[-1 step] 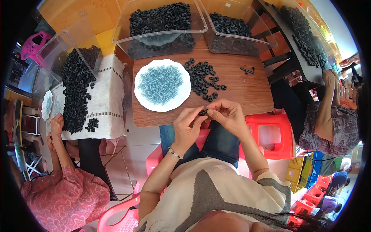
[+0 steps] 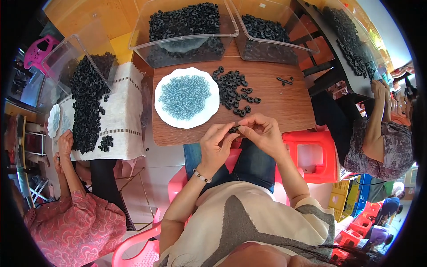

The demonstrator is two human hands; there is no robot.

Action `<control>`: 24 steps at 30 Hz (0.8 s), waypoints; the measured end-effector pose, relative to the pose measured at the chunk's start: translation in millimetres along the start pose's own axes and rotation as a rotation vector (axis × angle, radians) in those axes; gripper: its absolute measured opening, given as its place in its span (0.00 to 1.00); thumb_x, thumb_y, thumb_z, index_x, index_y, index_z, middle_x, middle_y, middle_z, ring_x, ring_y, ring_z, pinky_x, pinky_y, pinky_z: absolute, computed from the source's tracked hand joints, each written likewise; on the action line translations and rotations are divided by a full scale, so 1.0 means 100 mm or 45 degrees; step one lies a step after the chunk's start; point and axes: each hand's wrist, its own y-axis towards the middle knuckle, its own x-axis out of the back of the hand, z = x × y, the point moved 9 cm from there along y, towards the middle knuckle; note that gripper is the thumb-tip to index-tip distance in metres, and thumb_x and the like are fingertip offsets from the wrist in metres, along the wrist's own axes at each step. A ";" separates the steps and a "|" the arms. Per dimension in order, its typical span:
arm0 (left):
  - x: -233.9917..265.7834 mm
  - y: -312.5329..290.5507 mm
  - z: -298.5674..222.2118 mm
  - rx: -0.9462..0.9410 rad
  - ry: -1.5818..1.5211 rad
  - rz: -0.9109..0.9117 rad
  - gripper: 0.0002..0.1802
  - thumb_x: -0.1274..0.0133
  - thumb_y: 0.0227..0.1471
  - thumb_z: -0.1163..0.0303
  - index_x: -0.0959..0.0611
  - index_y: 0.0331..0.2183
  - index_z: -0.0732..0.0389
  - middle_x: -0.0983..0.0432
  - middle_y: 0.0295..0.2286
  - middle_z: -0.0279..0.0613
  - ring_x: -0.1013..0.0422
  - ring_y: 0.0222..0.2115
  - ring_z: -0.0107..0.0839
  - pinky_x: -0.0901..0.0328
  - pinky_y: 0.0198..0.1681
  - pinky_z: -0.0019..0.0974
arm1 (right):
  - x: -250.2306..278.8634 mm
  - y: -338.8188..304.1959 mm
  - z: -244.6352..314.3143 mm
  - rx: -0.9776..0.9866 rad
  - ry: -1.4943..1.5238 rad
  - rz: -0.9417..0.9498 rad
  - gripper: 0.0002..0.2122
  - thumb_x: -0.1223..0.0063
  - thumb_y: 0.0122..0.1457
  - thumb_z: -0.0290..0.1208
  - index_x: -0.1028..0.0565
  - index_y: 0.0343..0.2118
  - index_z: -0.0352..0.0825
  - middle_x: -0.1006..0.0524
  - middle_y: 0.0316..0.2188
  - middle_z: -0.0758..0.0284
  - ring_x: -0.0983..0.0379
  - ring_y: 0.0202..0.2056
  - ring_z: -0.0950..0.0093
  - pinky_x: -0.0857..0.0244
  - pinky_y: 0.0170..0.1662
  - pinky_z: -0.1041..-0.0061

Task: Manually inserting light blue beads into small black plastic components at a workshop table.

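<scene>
"Head view: where's the piece being worked?"
"Small black piece (image 2: 232, 130), at six o'clock from the loose black parts (image 2: 230, 89) on the brown table (image 2: 284, 107)."
"And the fingers?"
"Left hand (image 2: 214, 146) pinches it between thumb and fingertips; right hand (image 2: 263, 135) has thumb and forefinger closed on its other side."
"What's around?"
"From the hands, a scalloped white plate (image 2: 215, 95) of pale blue beads (image 2: 184, 98) at ten o'clock, a clear tub (image 2: 182, 40) at eleven."

Right of the grip stands a red plastic stool (image 2: 329, 153), with a yellow crate (image 2: 339, 194) and a blue crate (image 2: 364, 190) farther right. Well left of the grip lies a pale striped cloth (image 2: 126, 97), with a magenta chair (image 2: 33, 58) farther left.
</scene>
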 end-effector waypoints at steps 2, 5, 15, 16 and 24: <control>0.01 0.00 -0.07 -0.140 0.130 -0.013 0.17 0.34 0.52 0.76 0.13 0.45 0.64 0.19 0.35 0.46 0.21 0.32 0.40 0.27 0.34 0.37 | 0.02 -0.01 0.14 0.062 -0.296 -0.056 0.06 0.34 0.60 0.25 0.16 0.38 0.30 0.21 0.33 0.67 0.24 0.33 0.82 0.29 0.36 0.81; -0.01 -0.01 -0.06 -0.134 0.136 0.005 0.17 0.34 0.52 0.77 0.13 0.45 0.63 0.19 0.34 0.45 0.22 0.32 0.42 0.27 0.35 0.38 | 0.01 -0.03 0.29 0.123 -0.513 -0.082 0.06 0.33 0.58 0.26 0.16 0.37 0.31 0.22 0.30 0.65 0.24 0.31 0.78 0.30 0.34 0.79; -0.01 -0.01 -0.08 -0.163 0.137 0.010 0.17 0.36 0.51 0.78 0.14 0.45 0.64 0.20 0.35 0.45 0.22 0.33 0.43 0.28 0.36 0.40 | -0.02 -0.06 0.43 0.248 -0.563 -0.085 0.06 0.34 0.57 0.25 0.15 0.36 0.31 0.20 0.28 0.62 0.27 0.32 0.74 0.31 0.34 0.76; -0.02 -0.01 -0.08 -0.164 0.137 0.018 0.16 0.36 0.52 0.79 0.14 0.45 0.65 0.20 0.35 0.45 0.22 0.33 0.43 0.28 0.36 0.40 | -0.04 -0.06 0.44 0.283 -0.602 -0.063 0.06 0.34 0.57 0.25 0.16 0.36 0.31 0.20 0.28 0.61 0.27 0.33 0.72 0.31 0.34 0.76; -0.05 -0.04 -0.07 -0.208 0.174 0.048 0.17 0.38 0.50 0.82 0.14 0.45 0.66 0.21 0.35 0.45 0.24 0.35 0.44 0.28 0.37 0.41 | -0.07 -0.05 0.39 0.256 -0.664 -0.043 0.04 0.35 0.56 0.22 0.17 0.34 0.30 0.20 0.27 0.62 0.27 0.35 0.69 0.30 0.35 0.71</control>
